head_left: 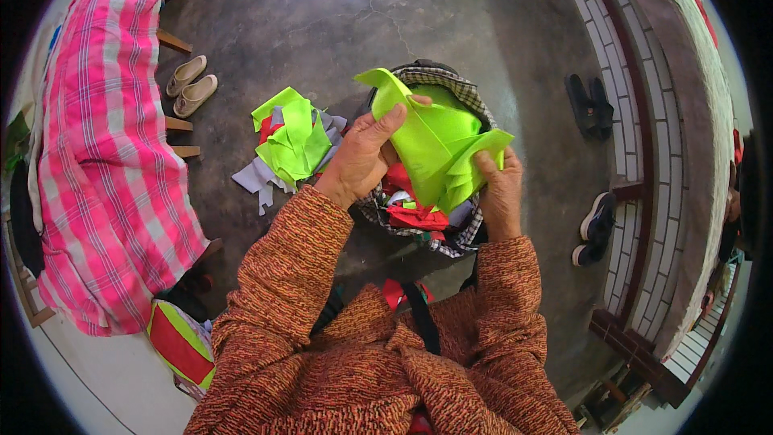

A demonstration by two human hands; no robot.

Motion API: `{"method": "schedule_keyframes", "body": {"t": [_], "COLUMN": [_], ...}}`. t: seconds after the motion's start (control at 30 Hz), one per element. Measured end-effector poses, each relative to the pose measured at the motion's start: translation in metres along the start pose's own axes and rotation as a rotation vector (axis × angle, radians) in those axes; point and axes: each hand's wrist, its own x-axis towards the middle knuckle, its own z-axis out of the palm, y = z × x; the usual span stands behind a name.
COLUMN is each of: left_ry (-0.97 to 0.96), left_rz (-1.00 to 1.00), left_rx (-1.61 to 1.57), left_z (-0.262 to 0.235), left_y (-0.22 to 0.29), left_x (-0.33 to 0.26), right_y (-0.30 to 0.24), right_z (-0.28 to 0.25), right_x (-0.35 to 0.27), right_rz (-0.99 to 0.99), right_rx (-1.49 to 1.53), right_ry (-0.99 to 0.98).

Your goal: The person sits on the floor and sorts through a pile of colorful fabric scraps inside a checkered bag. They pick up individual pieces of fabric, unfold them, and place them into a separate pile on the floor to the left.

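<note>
My left hand [361, 155] grips the left edge of a bright green fabric piece [435, 137], thumb on top. My right hand [499, 189] pinches the same piece at its lower right corner. The cloth is held up, folded and creased, above a checked bag [451, 84] that holds red, grey and green scraps [415, 213]. Both forearms wear orange knitted sleeves.
A loose pile of green and grey fabric scraps [291, 145] lies on the concrete floor left of the bag. A pink plaid cloth [113, 153] covers a bench at far left. Beige slippers [192, 84], dark sandals [589, 105] and a tiled step [644, 129] surround the spot.
</note>
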Motion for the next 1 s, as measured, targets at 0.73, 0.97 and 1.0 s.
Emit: {"method": "schedule_keyframes", "body": {"t": [0.73, 0.97, 1.0], "left_ry": [0.122, 0.080, 0.057], "left_rz": [0.046, 0.031, -0.048], "left_rx": [-0.026, -0.024, 0.010], "left_z": [-0.018, -0.007, -0.005], "left_y": [-0.009, -0.029, -0.033], "left_x": [0.011, 0.007, 0.008], "right_y": [-0.013, 0.004, 0.003], "right_z": [-0.013, 0.014, 0.020], "right_x": [0.003, -0.004, -0.005], "right_rz": [-0.035, 0.020, 0.033], "right_rx": [0.648, -0.050, -0.115], "right_ry": [-0.142, -0.216, -0.221]}}
